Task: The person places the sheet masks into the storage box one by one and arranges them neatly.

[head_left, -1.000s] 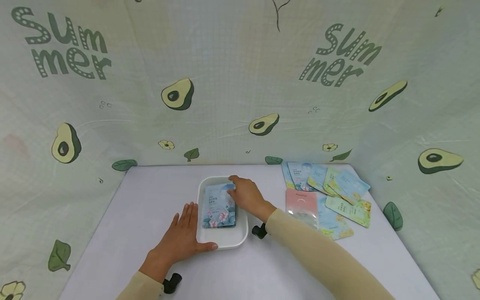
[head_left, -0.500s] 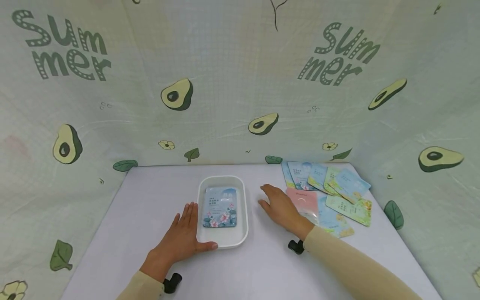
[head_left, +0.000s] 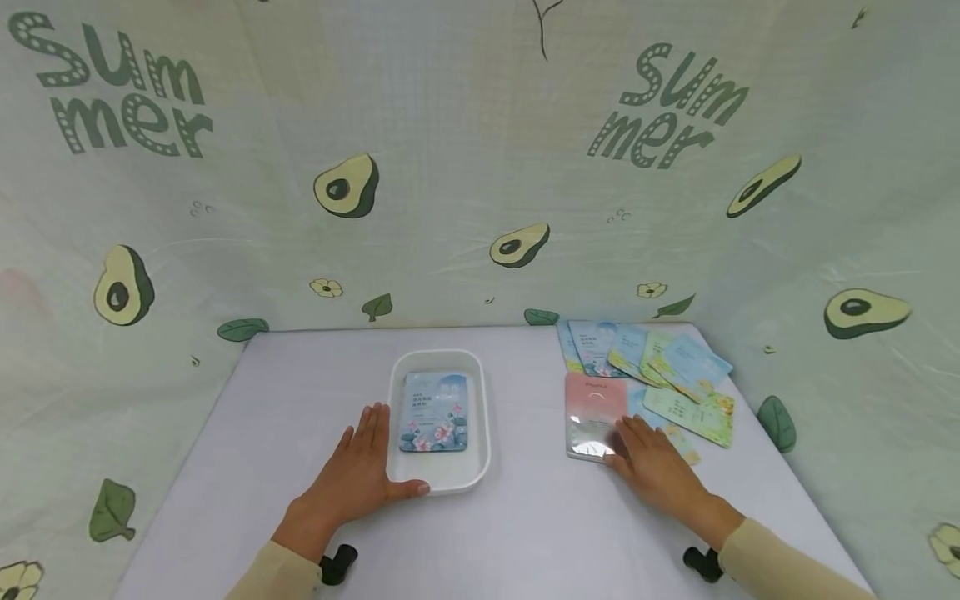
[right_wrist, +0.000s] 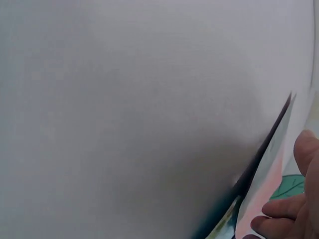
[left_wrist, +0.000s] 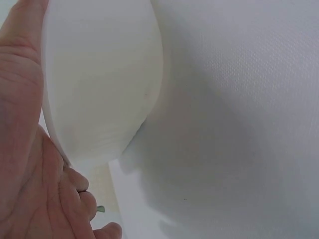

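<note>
A white rectangular tray (head_left: 486, 433) sits near the middle of the table, and in it lies a blue sachet (head_left: 435, 408) with pink flowers. My left hand (head_left: 345, 475) rests along the tray's near left corner, fingers straight and thumb spread along the near edge. In the left wrist view the palm lies against the tray wall (left_wrist: 104, 74). On the right, my right hand (head_left: 663, 471) reaches over the lower right part of a pink and silver sachet (head_left: 596, 396). The right wrist view shows the thumb (right_wrist: 306, 152) apart from the pink sachet (right_wrist: 266, 181), fingers close to it; contact is unclear.
Several blue and green sachets (head_left: 690, 362) overlap at the table's back right corner. A green and white sachet (head_left: 690, 417) lies near the right edge. An avocado-print cloth (head_left: 435, 167) hangs behind the white table (head_left: 300, 375).
My right hand has left the sachet in the tray and moved right and nearer, to the pink and silver sachet. The left hand has stayed at the tray.
</note>
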Tool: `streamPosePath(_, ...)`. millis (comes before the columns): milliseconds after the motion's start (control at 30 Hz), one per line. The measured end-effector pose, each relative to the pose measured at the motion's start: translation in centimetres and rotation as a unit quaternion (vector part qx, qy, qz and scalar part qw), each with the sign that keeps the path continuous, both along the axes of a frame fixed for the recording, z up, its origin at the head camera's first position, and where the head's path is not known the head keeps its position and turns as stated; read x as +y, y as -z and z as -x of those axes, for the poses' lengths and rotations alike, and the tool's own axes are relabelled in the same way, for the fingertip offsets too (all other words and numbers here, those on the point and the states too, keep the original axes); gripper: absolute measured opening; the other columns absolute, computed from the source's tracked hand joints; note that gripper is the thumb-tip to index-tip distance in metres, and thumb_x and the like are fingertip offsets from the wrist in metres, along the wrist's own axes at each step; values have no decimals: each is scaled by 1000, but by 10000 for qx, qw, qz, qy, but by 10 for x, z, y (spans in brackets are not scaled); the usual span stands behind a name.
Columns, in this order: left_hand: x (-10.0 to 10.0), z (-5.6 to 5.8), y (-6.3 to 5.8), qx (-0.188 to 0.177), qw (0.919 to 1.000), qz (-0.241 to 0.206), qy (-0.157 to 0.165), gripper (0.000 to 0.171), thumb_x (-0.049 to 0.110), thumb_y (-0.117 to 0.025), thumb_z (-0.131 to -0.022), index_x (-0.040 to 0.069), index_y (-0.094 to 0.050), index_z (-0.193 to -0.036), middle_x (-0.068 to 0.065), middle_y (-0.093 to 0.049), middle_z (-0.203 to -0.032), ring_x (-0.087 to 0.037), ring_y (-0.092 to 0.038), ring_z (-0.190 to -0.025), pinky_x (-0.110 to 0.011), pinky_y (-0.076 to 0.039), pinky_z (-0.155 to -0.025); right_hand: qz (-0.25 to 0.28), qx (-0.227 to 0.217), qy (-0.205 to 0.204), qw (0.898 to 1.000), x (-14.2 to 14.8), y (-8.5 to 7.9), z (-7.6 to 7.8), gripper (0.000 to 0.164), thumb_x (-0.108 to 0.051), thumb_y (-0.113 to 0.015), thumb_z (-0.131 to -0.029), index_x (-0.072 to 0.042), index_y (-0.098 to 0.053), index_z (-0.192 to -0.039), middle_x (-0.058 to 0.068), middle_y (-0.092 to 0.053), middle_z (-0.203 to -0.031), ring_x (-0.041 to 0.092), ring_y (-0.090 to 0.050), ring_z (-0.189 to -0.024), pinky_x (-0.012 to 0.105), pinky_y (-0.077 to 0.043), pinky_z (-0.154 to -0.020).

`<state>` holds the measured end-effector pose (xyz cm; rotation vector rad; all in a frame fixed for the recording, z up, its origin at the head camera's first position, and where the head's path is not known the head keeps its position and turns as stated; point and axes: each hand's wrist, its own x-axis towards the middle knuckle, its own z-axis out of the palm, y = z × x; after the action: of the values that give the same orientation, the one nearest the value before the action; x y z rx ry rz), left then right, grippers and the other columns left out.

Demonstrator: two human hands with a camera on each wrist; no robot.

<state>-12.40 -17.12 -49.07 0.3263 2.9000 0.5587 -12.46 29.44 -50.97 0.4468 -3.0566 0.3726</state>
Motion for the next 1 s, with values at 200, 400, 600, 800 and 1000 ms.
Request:
streamPosePath(200, -2, 3, 2, 24, 10000, 12, 15, 145, 82, -76, -75, -11, -8, -164, -30, -11, -173, -47, -11, -162, -68, -20, -127, 94, -321, -113, 9994, -10, 7, -3, 68, -39, -64, -105, 14, -52, -146, 33, -50, -154, 54, -39, -149, 74, -32, -117)
streamPosePath(400, -2, 2, 2, -93, 10000, -11, 20, 145, 82, -76, -76, -11, -8, -164, -30, -10, -173, -47, -9, -162, -67, -19, -127, 96, -385, -422, 9983, -39, 10, 3, 69, -42, -63, -105, 12, -52, -148, 31, -49, -156, 51, -38, -151, 72, -30, -121)
streamPosePath(600, 0, 4, -1, -110, 9999, -92, 58, 144, 81, -76, -76, -11, -8, -164, -30, -10, -173, -47, -8, -162, -67, -19, -127, -109, -308, -722, 9969, -62, 6, 12, 67, -40, -64, -106, 9, -52, -149, 29, -52, -154, 48, -43, -149, 69, -30, -122)
streamPosePath(800, 1, 6, -2, -155, 9998, -94, 50, 145, 82, -76, -76, -10, -7, -165, -29, -9, -174, -46, -8, -162, -67, -19, -128, -27, 274, -712, 9971, -54, -10, 54, 78, -44, -77, -96, 5, -50, -151, 26, -59, -145, 47, -53, -136, 65, -43, -115)
streamPosePath(1000, -2, 3, 1, -159, 9998, -65, 43, 147, 82, -76, -74, -11, -8, -164, -30, -11, -173, -48, -10, -162, -68, -20, -127, -478, -356, -749, 9954, -50, -18, 108, 110, -63, -87, -78, -6, -40, -160, 22, -55, -142, 43, -50, -127, 67, -44, -107)
